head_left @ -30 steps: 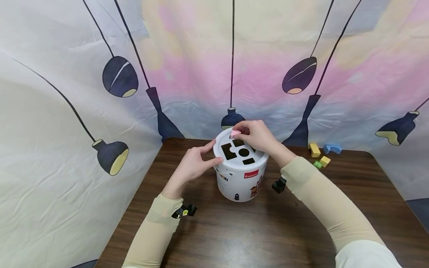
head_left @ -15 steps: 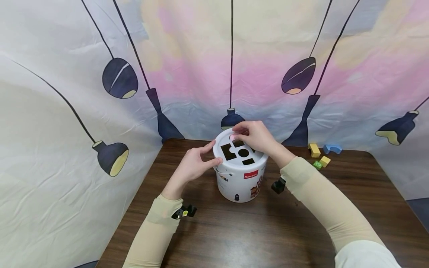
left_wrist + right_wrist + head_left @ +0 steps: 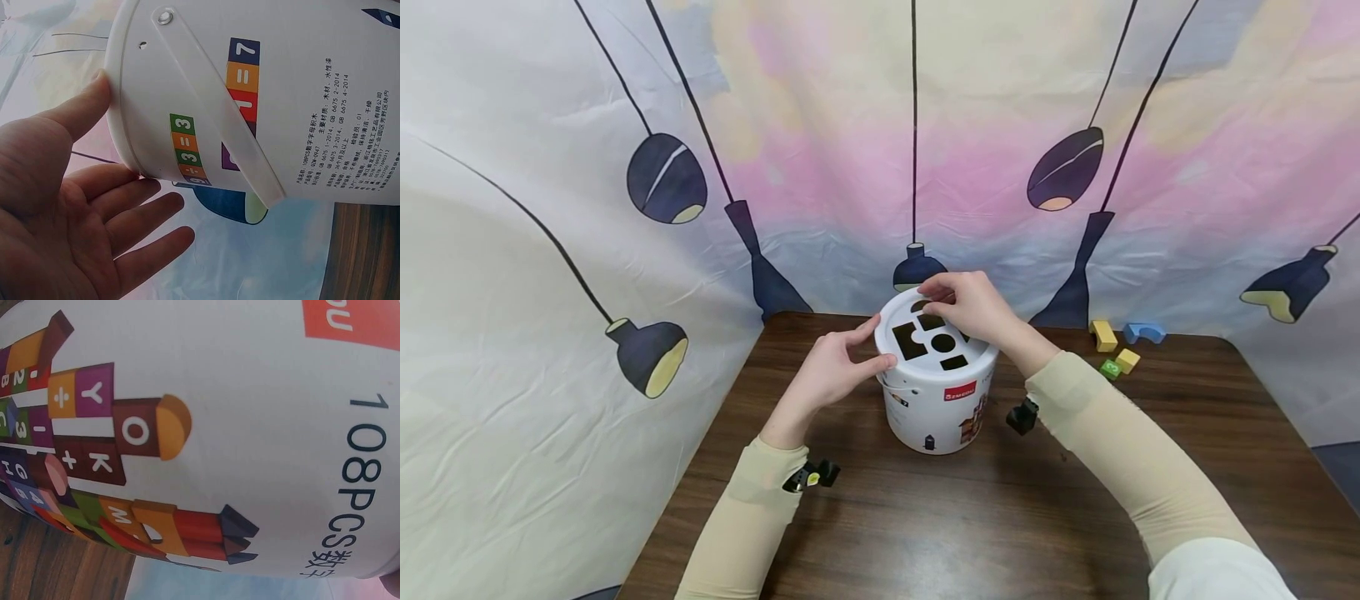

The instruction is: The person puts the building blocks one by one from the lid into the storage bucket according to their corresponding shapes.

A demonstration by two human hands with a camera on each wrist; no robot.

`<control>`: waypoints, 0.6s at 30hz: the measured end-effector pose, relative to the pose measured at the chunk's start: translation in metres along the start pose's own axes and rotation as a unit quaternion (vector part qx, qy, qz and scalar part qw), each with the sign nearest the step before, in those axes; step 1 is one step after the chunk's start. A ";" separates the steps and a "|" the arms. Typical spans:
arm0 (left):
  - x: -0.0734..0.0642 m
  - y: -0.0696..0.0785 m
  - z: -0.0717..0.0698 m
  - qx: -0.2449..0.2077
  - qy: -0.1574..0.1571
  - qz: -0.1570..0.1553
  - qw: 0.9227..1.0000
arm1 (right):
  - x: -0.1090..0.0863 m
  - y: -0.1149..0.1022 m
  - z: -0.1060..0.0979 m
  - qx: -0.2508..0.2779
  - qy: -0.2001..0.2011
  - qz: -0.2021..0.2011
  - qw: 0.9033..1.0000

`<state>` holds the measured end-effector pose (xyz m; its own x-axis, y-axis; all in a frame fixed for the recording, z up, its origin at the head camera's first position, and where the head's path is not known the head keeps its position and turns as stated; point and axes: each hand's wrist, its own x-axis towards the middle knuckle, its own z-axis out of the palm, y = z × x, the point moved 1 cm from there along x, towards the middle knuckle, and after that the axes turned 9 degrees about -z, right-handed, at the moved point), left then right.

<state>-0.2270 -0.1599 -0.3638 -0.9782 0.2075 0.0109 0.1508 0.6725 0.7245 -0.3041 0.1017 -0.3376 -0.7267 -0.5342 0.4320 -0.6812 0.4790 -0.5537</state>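
Observation:
A white bucket [image 3: 917, 421] with printed pictures of letter blocks stands upright on the table. Its white lid [image 3: 898, 313] has several dark cut-out holes, among them a round hole [image 3: 943, 342] near the middle. My left hand [image 3: 835, 367] touches the lid's left rim with thumb and index finger; in the left wrist view its other fingers stretch loosely past the bucket. Over the far part of the lid is my right hand [image 3: 973, 308], thumb and index fingertips apart beside a hole, nothing visible between them. In the right wrist view the bucket wall [image 3: 250, 362] fills most of the picture.
At the back right of the brown table [image 3: 955, 533] lie a yellow notched block [image 3: 1103, 335], a blue arch block [image 3: 1144, 333], a small yellow block [image 3: 1127, 360] and a green numbered block [image 3: 1110, 369]. A lamp-patterned cloth [image 3: 835, 167] hangs behind.
The pink block that my right fingers pinched has dropped out of sight into the hole at the lid's far side. My left hand has stayed at the rim.

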 end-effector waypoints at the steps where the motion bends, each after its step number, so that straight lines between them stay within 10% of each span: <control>1: 0.000 0.000 0.000 0.000 0.000 0.000 1.000 | 0.000 0.000 0.000 0.000 0.000 0.000 1.000; 18: -0.002 -0.002 0.001 -0.016 0.000 -0.014 1.000 | -0.013 0.006 -0.008 0.065 0.087 -0.007 0.994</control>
<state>-0.2255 -0.1610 -0.3657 -0.9819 0.1891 -0.0088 0.1194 0.6548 0.7463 -0.2995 0.1173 -0.3408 -0.7290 -0.4063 0.5510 -0.6827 0.3722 -0.6288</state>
